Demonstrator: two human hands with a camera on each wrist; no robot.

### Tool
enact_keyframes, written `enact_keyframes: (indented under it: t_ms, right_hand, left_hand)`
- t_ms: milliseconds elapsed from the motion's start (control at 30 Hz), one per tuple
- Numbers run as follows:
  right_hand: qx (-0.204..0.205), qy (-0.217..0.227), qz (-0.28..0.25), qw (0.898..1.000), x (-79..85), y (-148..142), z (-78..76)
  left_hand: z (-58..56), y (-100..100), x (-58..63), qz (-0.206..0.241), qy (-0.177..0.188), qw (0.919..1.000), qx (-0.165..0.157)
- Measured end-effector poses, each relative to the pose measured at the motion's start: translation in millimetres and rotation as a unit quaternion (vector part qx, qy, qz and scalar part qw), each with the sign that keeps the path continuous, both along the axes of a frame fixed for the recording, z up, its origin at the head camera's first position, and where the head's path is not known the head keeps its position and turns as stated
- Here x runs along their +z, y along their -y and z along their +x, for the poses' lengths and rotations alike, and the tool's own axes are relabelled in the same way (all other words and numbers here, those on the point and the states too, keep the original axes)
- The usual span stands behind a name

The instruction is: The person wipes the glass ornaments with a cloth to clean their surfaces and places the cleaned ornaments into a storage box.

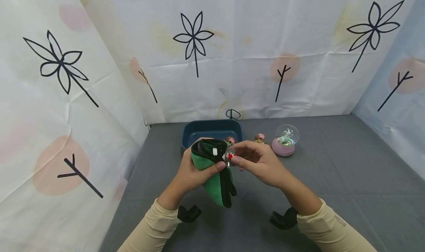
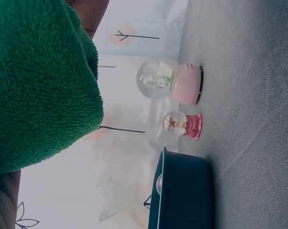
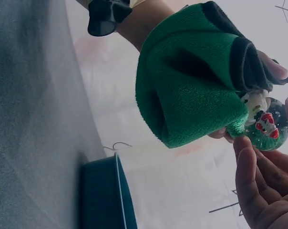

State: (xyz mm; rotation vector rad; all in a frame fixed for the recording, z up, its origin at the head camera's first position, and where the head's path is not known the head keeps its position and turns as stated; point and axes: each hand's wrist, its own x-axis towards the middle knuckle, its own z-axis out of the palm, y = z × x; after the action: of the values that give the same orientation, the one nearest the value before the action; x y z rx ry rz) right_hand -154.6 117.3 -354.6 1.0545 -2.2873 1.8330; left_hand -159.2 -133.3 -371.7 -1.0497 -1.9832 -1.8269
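My left hand (image 1: 190, 174) grips a green cloth (image 1: 214, 187) with dark edging, bunched around one end of a small snow globe (image 3: 267, 129). The clear dome pokes out of the cloth toward the right and holds a white figure with red parts. My right hand (image 1: 263, 165) pinches that dome between thumb and fingers. Folds of cloth hide the globe's base. Up close, the left wrist view has the cloth's fuzzy green surface (image 2: 44, 86) covering most of the left hand.
Behind the hands is a dark blue bin (image 1: 212, 125), with a small globe (image 1: 230, 140) at its right end. To its right stand a small snow globe with a pink base (image 2: 193, 126) and a larger one with a lilac-pink base (image 1: 283, 148). Patterned cloth walls enclose the grey table (image 1: 332, 171).
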Motion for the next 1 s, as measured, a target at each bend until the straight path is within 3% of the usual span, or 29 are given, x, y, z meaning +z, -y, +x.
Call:
enact_keyframes:
  t_ms: [133, 267, 333, 433, 500, 567, 667, 767, 933, 1000]
  right_hand:
    - [-0.014, -0.021, 0.011, 1.0, 0.4, 1, 2.4]
    - [-0.028, -0.136, 0.017, 0.99, -1.6, 3, 1.4]
    - [-0.027, -0.216, 0.01, 0.976, -3.0, 4, -1.7]
    - [-0.027, -0.32, -0.004, 0.947, -3.3, 4, -6.0]
    - [-0.031, -0.365, -0.009, 0.93, -2.5, 4, -7.2]
    - [-0.033, -0.389, -0.012, 0.921, -1.7, 4, -7.7]
    - [-0.026, -0.381, -0.019, 0.924, -1.4, 5, -8.2]
    - [-0.013, -0.331, -0.033, 0.943, -2.6, 4, -8.8]
    - [-0.018, -0.159, -0.012, 0.987, -3.7, -2, -5.2]
    - [-0.016, -0.086, 0.008, 0.996, -2.3, -3, -3.7]
  left_hand:
    - [-0.7, 0, -0.6, -0.004, 0.006, 0.9999, 0.009]
    - [-1.0, 1, -0.3, -0.013, 0.013, 0.9995, 0.024]
    - [-1.2, 1, -0.4, -0.017, 0.013, 0.9995, 0.025]
    - [-1.9, 1, -0.4, -0.019, 0.007, 0.9996, 0.018]
    - [-2.4, 0, -0.6, -0.019, 0.004, 0.9997, 0.014]
    - [-2.8, 0, -0.7, -0.018, 0.002, 0.9998, 0.011]
    - [-2.6, 0, -1.2, -0.014, 0.006, 0.9999, 0.006]
    - [-2.3, 0, -1.3, -0.008, 0.011, 0.9999, 0.001]
    - [-2.2, -2, -1.5, -0.002, 0.01, 0.9999, 0.007]
    - [-1.8, -2, -2.0, -0.004, 0.008, 0.9999, 0.011]
